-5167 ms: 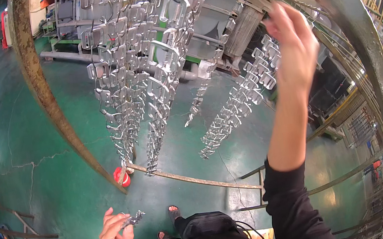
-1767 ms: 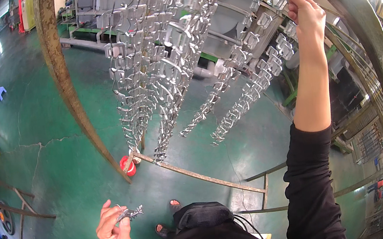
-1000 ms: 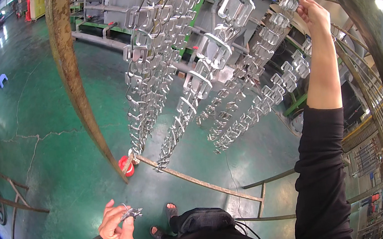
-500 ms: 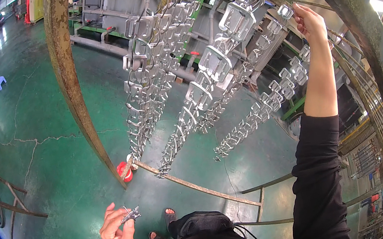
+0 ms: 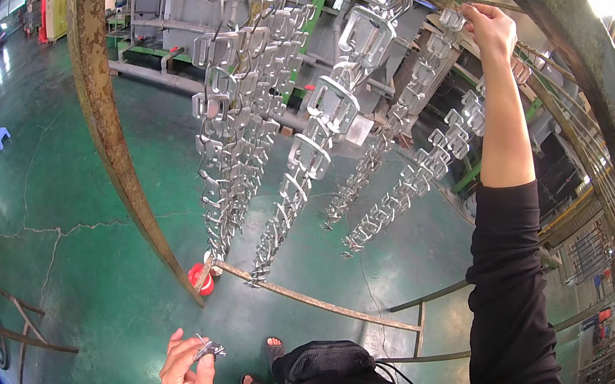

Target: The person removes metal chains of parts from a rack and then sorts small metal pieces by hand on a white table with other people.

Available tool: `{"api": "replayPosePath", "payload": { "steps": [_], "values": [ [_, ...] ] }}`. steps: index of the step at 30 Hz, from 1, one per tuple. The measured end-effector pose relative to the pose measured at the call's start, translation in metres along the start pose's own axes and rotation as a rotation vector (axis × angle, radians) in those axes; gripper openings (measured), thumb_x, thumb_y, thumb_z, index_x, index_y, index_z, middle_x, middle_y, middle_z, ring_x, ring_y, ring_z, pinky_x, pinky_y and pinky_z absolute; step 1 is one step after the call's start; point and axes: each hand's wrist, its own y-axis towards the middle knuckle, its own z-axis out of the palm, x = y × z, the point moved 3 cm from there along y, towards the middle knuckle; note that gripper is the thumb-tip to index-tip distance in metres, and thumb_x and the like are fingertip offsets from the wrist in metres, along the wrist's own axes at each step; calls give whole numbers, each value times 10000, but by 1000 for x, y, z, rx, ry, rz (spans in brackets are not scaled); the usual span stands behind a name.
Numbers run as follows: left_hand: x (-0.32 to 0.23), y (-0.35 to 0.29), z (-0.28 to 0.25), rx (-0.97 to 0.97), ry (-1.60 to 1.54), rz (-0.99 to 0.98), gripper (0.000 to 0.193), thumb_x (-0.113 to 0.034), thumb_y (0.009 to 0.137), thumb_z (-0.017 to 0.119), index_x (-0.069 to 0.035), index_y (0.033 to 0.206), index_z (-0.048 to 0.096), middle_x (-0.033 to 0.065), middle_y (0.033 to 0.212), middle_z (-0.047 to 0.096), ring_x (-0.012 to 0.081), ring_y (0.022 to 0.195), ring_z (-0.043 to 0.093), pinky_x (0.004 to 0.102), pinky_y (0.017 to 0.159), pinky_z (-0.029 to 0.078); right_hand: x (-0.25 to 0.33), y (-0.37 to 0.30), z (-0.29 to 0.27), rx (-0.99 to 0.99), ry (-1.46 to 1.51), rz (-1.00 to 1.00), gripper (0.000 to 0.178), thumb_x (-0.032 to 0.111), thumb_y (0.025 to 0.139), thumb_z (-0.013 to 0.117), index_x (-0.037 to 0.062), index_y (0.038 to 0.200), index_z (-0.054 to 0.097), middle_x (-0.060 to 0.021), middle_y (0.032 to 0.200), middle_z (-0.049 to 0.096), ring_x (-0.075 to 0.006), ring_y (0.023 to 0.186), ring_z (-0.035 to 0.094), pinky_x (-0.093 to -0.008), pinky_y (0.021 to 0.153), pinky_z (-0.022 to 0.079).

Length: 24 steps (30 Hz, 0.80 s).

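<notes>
Link strands (image 5: 212, 108): several, hung. Right hand (image 5: 494, 29), far right: fingers pinching metal piece (image 5: 452, 19). Left hand (image 5: 188, 372), near left: fingertips gripping small metal bundle (image 5: 207, 350), unhung.

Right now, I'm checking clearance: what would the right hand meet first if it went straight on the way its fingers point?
The right hand would most likely meet the silvery metal piece just beside its fingertips; depth is unclear, so contact is hard to tell.
</notes>
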Motion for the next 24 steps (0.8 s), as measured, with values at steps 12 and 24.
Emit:
{"api": "replayPosePath", "payload": {
  "steps": [12,24],
  "values": [
    [-2,-1,0,15,16,12,148,-118,695,641,3,777,621,115,753,621,211,702,571,462,899,361,1,-13,-7,7,370,15,232,135,730,704,-35,873,639,-64,714,617,-96,597,585,-196,554,515],
    [-6,0,4,25,17,-3,174,-142,713,631,26,756,619,114,745,605,214,717,555,462,895,365,1,-95,-81,-56,440,-117,249,206,737,701,-18,828,643,-25,693,613,-55,544,512,-176,481,394]
  ]
}}
